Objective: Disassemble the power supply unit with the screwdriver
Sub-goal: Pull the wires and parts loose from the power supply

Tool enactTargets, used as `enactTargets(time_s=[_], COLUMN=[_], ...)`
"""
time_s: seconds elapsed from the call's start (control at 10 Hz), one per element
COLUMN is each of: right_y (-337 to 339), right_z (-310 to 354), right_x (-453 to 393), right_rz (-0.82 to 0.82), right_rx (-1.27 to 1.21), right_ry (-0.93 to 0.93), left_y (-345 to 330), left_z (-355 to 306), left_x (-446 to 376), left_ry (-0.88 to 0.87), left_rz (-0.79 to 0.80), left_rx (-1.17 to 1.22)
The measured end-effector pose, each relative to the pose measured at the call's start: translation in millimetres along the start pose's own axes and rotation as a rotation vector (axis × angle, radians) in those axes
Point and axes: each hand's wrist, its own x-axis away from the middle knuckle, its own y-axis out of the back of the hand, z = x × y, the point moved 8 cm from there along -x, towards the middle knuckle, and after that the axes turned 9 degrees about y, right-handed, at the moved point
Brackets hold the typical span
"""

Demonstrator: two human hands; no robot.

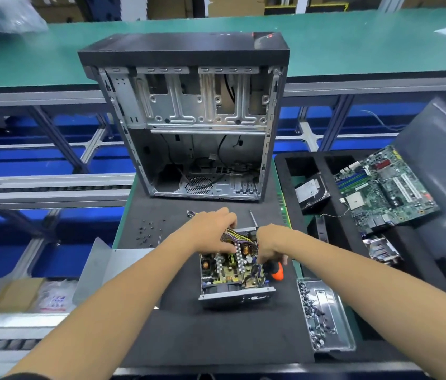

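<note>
The power supply unit (233,275) lies open on the black mat, its circuit board and coils exposed in a metal tray. My left hand (213,229) rests on its far end, fingers curled over the bundle of yellow and purple wires (237,234). My right hand (270,246) reaches into the right side of the unit, fingertips down among the components. The screwdriver, with an orange and black handle (276,270), lies on the mat just right of the unit, under my right hand; its shaft (253,218) sticks out beyond the hand.
An emptied computer case (194,127) stands behind the unit. Loose black screws (148,231) lie to the left, a metal cover (112,264) further left. A metal tray of screws (323,314) sits at the right. A foam tray holds a motherboard (383,187) and hard drive (312,193).
</note>
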Motion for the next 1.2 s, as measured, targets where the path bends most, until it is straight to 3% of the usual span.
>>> enactTargets(time_s=[0.1,0.2,0.4,0.5,0.6,0.7,0.8,0.9,1.0,1.2], right_y=[-18.2,-16.9,-17.2,-25.3,-30.2,-27.4,-46.3,-45.5,-31.7,-46.9], right_z=[14.6,7.9,11.4,16.5,11.5,2.2,1.8,2.4,6.3,8.4], right_x=[-5.0,-14.2,-13.0,-11.9,-14.1,-21.7,-21.7,-26.1,-30.6,-28.8], right_rz=[0.094,-0.055,-0.02,0.145,0.206,0.092,0.265,0.263,0.089,0.341], right_rx=[0.137,-0.184,-0.226,-0.05,-0.058,-0.179,-0.205,-0.254,-0.306,-0.329], right_ry=[0.106,0.114,0.102,0.104,0.018,-0.033,-0.104,-0.101,-0.028,-0.161], left_y=[-13.1,-7.2,-1.5,-0.1,2.1,3.8,5.1,5.0,5.1,4.1], left_z=[5.2,7.2,8.2,13.2,19.9,23.8,24.7,22.7,22.3,22.4], left_x=[-1.8,-4.4,-4.7,-3.9,-5.8,-8.1,-10.1,-11.1,-11.5,-13.4], left_ry=[0.055,0.095,0.084,0.086,0.099,0.106,0.107,0.101,0.099,0.102], left_rz=[0.065,0.012,-0.048,-0.074,-0.092,-0.111,-0.105,-0.086,-0.081,-0.049], left_rx=[-0.065,-0.041,-0.102,-0.104,-0.098,-0.092,-0.098,-0.112,-0.116,-0.109])
